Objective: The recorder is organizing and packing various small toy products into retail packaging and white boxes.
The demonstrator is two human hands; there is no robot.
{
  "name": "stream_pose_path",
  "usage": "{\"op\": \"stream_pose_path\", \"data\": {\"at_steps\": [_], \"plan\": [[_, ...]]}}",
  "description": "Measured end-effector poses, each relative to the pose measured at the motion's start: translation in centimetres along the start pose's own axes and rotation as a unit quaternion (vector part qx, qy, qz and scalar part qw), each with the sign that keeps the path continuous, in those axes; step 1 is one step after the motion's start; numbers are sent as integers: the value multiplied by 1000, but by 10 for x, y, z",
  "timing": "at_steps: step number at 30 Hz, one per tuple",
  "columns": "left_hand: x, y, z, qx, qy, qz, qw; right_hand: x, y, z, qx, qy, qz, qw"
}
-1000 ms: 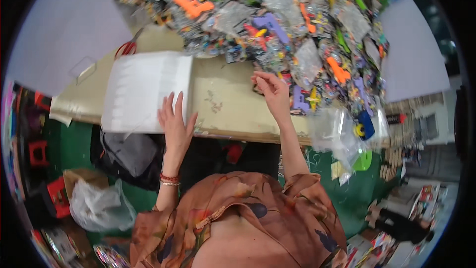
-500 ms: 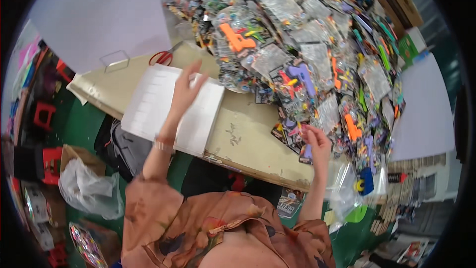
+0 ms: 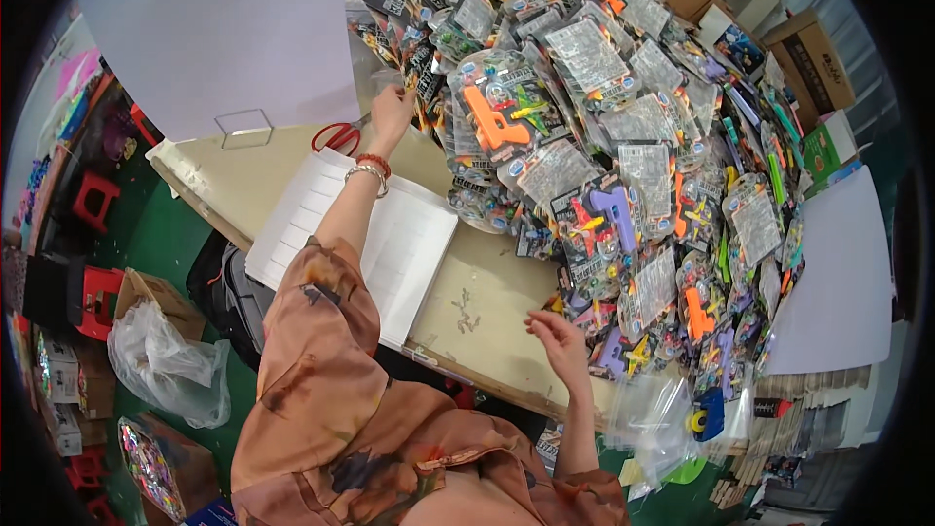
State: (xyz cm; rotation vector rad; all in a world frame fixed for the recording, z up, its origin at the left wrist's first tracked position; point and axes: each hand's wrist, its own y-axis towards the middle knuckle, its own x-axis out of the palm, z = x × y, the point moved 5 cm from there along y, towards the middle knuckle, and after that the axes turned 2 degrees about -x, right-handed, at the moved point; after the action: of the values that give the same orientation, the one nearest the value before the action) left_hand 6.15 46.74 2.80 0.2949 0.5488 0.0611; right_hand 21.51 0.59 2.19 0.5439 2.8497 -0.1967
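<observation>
A big heap of blister-packed toys (image 3: 623,166), with orange and purple toy guns and small planes in them, covers the right part of a beige table (image 3: 487,292). My left hand (image 3: 392,109) is stretched far out and touches a pack at the heap's left edge; whether it grips the pack I cannot tell. It wears bracelets at the wrist. My right hand (image 3: 559,336) hovers over the table's near edge beside the packs, fingers loosely apart and holding nothing. A white lined sheet pad (image 3: 385,239) lies under my left forearm.
Red-handled scissors (image 3: 338,136) lie beyond the pad, next to a wire stand (image 3: 243,127). White boards (image 3: 234,29) stand at the back left and right. A clear plastic bag (image 3: 662,419) hangs off the table's near edge. Cardboard boxes, red stools and a bag sit on the green floor at left.
My left hand has left the white pad and reached forward to the heap's left edge. My right hand has drawn back from the packs toward the table's near edge. The view has swung.
</observation>
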Motion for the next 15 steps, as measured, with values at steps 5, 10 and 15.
{"op": "stream_pose_path", "data": {"at_steps": [5,10,15], "plan": [[-8,-5,-6,60,-22,-1,998,26,3,14,-29,-33,7,999],[-29,-37,95,361,94,113,921,57,-31,22,-75,-159,92,980],[-29,98,74,157,-86,205,962,89,-53,27,-195,-308,19,931]]}}
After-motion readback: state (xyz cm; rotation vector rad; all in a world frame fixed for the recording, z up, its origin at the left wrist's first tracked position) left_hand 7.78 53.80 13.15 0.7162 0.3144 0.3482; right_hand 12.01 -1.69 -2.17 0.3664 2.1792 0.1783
